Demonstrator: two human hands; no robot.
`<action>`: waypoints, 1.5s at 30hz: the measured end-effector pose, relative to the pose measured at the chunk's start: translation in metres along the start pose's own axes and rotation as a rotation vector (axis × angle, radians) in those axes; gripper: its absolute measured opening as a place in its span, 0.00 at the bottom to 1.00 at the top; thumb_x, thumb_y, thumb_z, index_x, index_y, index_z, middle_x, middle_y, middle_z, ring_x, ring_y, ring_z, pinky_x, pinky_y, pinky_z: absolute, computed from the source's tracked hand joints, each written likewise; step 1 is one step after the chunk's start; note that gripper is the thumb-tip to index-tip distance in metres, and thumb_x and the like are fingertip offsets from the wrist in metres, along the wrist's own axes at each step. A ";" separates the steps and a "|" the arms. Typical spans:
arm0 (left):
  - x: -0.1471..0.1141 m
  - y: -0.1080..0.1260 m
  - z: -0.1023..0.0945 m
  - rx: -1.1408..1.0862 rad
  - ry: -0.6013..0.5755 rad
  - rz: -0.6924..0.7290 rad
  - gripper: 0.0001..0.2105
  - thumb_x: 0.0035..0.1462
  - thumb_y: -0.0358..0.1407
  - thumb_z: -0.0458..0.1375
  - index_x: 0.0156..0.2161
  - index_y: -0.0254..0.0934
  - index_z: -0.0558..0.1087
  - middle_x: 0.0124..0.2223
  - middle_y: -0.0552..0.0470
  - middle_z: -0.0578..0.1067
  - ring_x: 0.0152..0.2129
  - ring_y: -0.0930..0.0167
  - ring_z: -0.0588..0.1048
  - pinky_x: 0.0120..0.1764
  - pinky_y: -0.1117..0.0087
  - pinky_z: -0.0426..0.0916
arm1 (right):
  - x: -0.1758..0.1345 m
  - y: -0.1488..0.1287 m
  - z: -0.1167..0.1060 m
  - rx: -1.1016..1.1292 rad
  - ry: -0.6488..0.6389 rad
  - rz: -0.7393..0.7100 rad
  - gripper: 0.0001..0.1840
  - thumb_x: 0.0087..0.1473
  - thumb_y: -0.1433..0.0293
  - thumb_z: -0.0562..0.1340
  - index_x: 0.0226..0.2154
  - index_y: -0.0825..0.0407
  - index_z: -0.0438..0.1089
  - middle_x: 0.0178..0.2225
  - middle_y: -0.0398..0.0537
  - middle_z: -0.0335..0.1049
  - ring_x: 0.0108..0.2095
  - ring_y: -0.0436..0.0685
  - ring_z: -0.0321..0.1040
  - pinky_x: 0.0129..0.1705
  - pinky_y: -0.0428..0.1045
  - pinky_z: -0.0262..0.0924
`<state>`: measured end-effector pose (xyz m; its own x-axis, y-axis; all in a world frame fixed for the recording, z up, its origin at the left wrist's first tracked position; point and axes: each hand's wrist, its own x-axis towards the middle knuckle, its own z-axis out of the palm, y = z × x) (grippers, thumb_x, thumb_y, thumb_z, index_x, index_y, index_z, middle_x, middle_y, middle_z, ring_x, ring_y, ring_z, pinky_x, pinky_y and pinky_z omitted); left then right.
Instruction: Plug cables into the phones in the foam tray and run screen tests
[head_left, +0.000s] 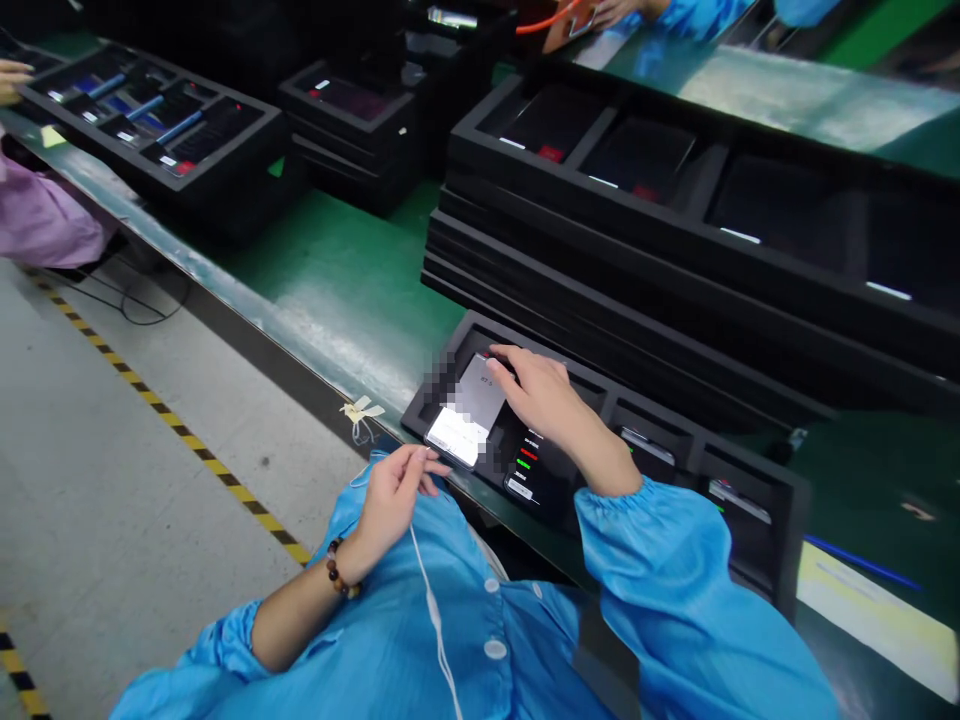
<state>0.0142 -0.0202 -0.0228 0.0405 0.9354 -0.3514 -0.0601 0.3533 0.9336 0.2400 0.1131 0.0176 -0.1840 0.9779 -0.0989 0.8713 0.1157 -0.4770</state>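
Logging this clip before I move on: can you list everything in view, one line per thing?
lit phone: one, bright screen, leftmost slot of the near tray, under both hands
near tray: one, black, slotted, at the belt's near edge, more devices in its slots
stacked trays: one tall stack, black, behind the near tray, dark devices on top
far trays: several, black, upper left, holding devices
conveyor belt: one, green, running diagonally
floor tape: one line, yellow-black, left floor
white cable: one, hanging from the left hand over the blue smock
co-workers: sleeves only, pink left, blue top
left hand: bead bracelet, pinching the cable at the phone's near end
right hand: fingers on the phone's far end
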 end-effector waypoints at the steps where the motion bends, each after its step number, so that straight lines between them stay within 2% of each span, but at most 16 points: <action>1: 0.000 0.000 0.002 -0.006 0.006 -0.017 0.32 0.65 0.67 0.59 0.42 0.35 0.80 0.38 0.41 0.87 0.24 0.68 0.79 0.33 0.67 0.74 | 0.001 0.001 0.000 0.012 -0.002 0.003 0.27 0.75 0.56 0.49 0.62 0.51 0.72 0.59 0.59 0.80 0.62 0.70 0.74 0.68 0.67 0.59; 6: 0.001 0.002 0.015 -0.139 -0.043 -0.182 0.38 0.58 0.73 0.57 0.36 0.33 0.78 0.36 0.35 0.86 0.21 0.66 0.80 0.29 0.67 0.72 | 0.007 0.015 0.001 0.068 0.009 -0.030 0.29 0.72 0.51 0.50 0.59 0.50 0.74 0.51 0.58 0.84 0.55 0.72 0.79 0.61 0.67 0.66; 9: 0.005 0.004 0.020 -0.215 -0.088 -0.240 0.40 0.57 0.76 0.54 0.34 0.34 0.75 0.36 0.32 0.86 0.21 0.66 0.81 0.28 0.68 0.71 | 0.015 0.024 0.002 0.101 -0.011 -0.025 0.32 0.70 0.46 0.51 0.58 0.48 0.75 0.45 0.56 0.85 0.50 0.72 0.82 0.56 0.66 0.70; 12: 0.008 0.004 0.020 -0.160 -0.070 -0.192 0.41 0.58 0.76 0.51 0.33 0.35 0.74 0.34 0.32 0.85 0.22 0.65 0.82 0.28 0.67 0.72 | 0.019 0.026 0.001 0.127 -0.037 -0.010 0.33 0.68 0.44 0.51 0.55 0.47 0.76 0.44 0.56 0.85 0.48 0.73 0.82 0.52 0.64 0.72; 17: 0.005 0.008 0.011 0.138 -0.042 -0.048 0.36 0.66 0.71 0.49 0.34 0.37 0.76 0.35 0.37 0.86 0.28 0.62 0.85 0.35 0.64 0.77 | 0.016 0.022 -0.003 0.118 -0.048 -0.031 0.33 0.69 0.43 0.50 0.53 0.47 0.77 0.48 0.57 0.84 0.47 0.72 0.82 0.47 0.62 0.73; 19: 0.005 0.009 0.009 0.187 -0.052 -0.020 0.34 0.68 0.68 0.49 0.34 0.37 0.77 0.37 0.38 0.87 0.30 0.63 0.85 0.37 0.64 0.78 | 0.016 0.021 -0.003 0.115 -0.046 -0.034 0.33 0.69 0.43 0.49 0.53 0.47 0.77 0.49 0.57 0.84 0.48 0.73 0.82 0.48 0.63 0.74; 21: 0.007 0.006 0.007 0.145 -0.066 -0.031 0.35 0.67 0.68 0.50 0.35 0.36 0.77 0.37 0.38 0.87 0.29 0.64 0.84 0.36 0.65 0.78 | 0.017 0.022 -0.001 0.118 -0.038 -0.037 0.33 0.69 0.43 0.50 0.53 0.47 0.77 0.49 0.58 0.84 0.48 0.73 0.82 0.49 0.64 0.74; 26: 0.018 0.000 -0.002 0.009 -0.174 -0.123 0.38 0.58 0.73 0.57 0.37 0.34 0.79 0.37 0.36 0.87 0.25 0.66 0.81 0.34 0.65 0.76 | 0.013 0.021 0.007 0.122 0.010 -0.062 0.32 0.69 0.45 0.52 0.57 0.50 0.75 0.49 0.59 0.84 0.51 0.73 0.81 0.55 0.66 0.73; 29: 0.021 0.011 -0.019 0.154 -0.256 -0.118 0.34 0.59 0.68 0.61 0.39 0.33 0.83 0.38 0.39 0.87 0.29 0.65 0.82 0.37 0.65 0.76 | -0.013 0.016 0.010 0.074 0.134 -0.124 0.30 0.72 0.50 0.51 0.61 0.50 0.73 0.56 0.61 0.81 0.56 0.72 0.79 0.63 0.69 0.68; 32: 0.026 0.037 -0.043 0.424 -0.258 0.005 0.23 0.64 0.58 0.64 0.38 0.37 0.85 0.39 0.46 0.87 0.35 0.63 0.83 0.40 0.66 0.75 | -0.055 0.003 0.014 0.043 0.268 -0.172 0.25 0.76 0.56 0.50 0.62 0.49 0.72 0.60 0.58 0.79 0.63 0.69 0.74 0.71 0.69 0.57; 34: 0.037 0.057 -0.058 0.490 -0.144 0.095 0.21 0.66 0.55 0.64 0.37 0.38 0.85 0.36 0.48 0.87 0.35 0.63 0.83 0.39 0.67 0.74 | -0.082 -0.009 0.019 0.068 0.286 -0.195 0.22 0.77 0.60 0.51 0.62 0.48 0.72 0.61 0.55 0.79 0.66 0.67 0.71 0.72 0.68 0.54; 37: 0.067 0.079 -0.068 0.536 -0.019 0.254 0.20 0.68 0.52 0.61 0.36 0.38 0.83 0.36 0.48 0.86 0.35 0.64 0.83 0.42 0.67 0.75 | -0.107 -0.027 0.029 0.088 0.227 -0.218 0.22 0.77 0.66 0.50 0.64 0.45 0.71 0.62 0.52 0.78 0.69 0.65 0.68 0.72 0.68 0.53; 40: 0.106 0.084 -0.060 0.636 -0.038 0.337 0.18 0.70 0.51 0.59 0.40 0.39 0.83 0.41 0.48 0.86 0.39 0.63 0.83 0.45 0.66 0.74 | -0.115 -0.037 0.035 0.061 0.205 -0.195 0.25 0.77 0.68 0.50 0.69 0.44 0.69 0.64 0.50 0.77 0.69 0.67 0.66 0.70 0.69 0.54; 43: 0.140 0.075 -0.042 0.667 -0.117 0.385 0.19 0.74 0.50 0.54 0.44 0.39 0.82 0.44 0.46 0.86 0.41 0.63 0.83 0.46 0.66 0.73 | -0.115 -0.038 0.037 0.051 0.273 -0.138 0.26 0.77 0.68 0.50 0.70 0.44 0.69 0.67 0.51 0.74 0.70 0.68 0.64 0.70 0.69 0.53; 45: 0.153 0.067 -0.030 0.713 -0.100 0.447 0.20 0.75 0.49 0.52 0.43 0.39 0.81 0.42 0.45 0.85 0.40 0.63 0.82 0.46 0.66 0.72 | -0.115 -0.038 0.037 0.045 0.287 -0.122 0.25 0.77 0.69 0.51 0.68 0.46 0.70 0.66 0.51 0.75 0.70 0.68 0.64 0.71 0.69 0.52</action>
<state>-0.0138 0.1477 -0.0160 0.2524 0.9669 0.0376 0.5505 -0.1754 0.8162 0.2110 -0.0099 0.0152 -0.1439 0.9673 0.2090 0.8285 0.2332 -0.5091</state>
